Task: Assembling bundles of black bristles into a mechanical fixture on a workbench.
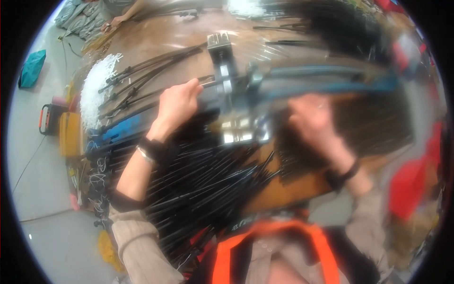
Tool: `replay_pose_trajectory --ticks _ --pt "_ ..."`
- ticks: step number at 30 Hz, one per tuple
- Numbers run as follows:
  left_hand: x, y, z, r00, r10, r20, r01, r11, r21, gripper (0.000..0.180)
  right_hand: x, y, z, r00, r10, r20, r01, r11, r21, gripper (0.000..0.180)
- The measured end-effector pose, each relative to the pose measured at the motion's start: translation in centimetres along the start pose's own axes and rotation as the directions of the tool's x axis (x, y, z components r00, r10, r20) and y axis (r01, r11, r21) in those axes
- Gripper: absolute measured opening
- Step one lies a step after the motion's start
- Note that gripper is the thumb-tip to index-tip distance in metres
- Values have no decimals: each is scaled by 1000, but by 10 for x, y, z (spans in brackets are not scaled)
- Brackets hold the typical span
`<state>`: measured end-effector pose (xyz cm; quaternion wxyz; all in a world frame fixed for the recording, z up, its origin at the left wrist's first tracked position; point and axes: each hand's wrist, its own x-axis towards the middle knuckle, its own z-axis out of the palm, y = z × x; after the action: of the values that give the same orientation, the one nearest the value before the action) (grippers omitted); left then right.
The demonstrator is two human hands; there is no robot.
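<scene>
My left hand (178, 105) is closed in a pinch on a thin black rod (208, 84), beside the dark upright part of a metal fixture (220, 53). Shiny metal blocks (242, 130) sit at the fixture's near end. To the right, my right hand (311, 116) is smeared by motion, so I cannot make out its fingers or anything in them. It is just below a blurred blue bar (331, 88) that stretches rightward from the fixture.
Bundled black rods (203, 184) cover the near left of the brown table (283, 191). More dark rods (350, 128) lie at right. A white pile of small pieces (98, 87) stands at left, near a yellow container (70, 135). Red material (407, 187) is at the right edge.
</scene>
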<state>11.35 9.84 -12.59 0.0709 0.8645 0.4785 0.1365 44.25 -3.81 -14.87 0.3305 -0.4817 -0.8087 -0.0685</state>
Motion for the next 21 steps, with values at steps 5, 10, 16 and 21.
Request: replay_pose_trajectory --ticks 5,10,16,21 --pt "-2 -4 8 997 48 -57 -49 999 -19 8 0 -1 19 960 177 215 -239 920 310 22" --pt "-1 -9 16 948 198 -248 -193 980 46 9 6 16 38 964 180 194 -260 781 568 20" --pt "9 -56 10 893 364 -264 -282 910 303 9 -29 -17 4 984 63 168 -67 997 23 12" --pt "-10 -78 -4 843 431 -322 -224 825 519 11 -116 -76 -15 884 -194 425 179 981 74 32"
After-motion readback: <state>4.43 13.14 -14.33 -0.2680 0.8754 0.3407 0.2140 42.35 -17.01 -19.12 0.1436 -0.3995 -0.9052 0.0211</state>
